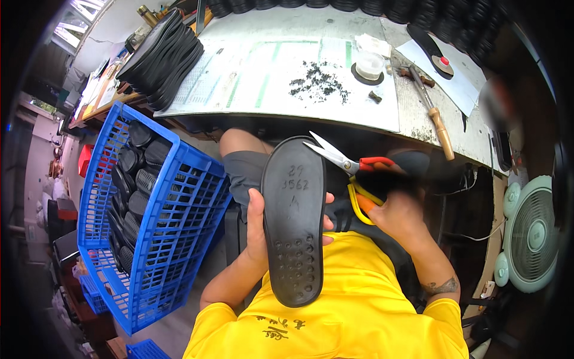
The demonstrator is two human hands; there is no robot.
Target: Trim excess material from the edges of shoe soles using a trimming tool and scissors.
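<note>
My left hand point(256, 230) is closed round a black shoe sole point(294, 215) in front of my yellow shirt, thumb on its left edge and fingertips showing at its right. The sole stands lengthwise, with stamped marks at its far end and rows of small round studs at its near end. My right hand point(402, 212), partly smeared by motion, grips scissors point(342, 160) with red and yellow handles. Their blades are apart and point to the far left, the tips at the sole's far right edge. A dark blur beside the right hand cannot be made out.
Left of me a tilted blue plastic crate point(152, 221) holds several black soles. A stack of soles point(161, 60) stands on the white table point(251, 96), with black scraps point(320, 82), a clear tub point(369, 64) and a hammer point(439, 128). A pale green fan point(534, 233) is at right.
</note>
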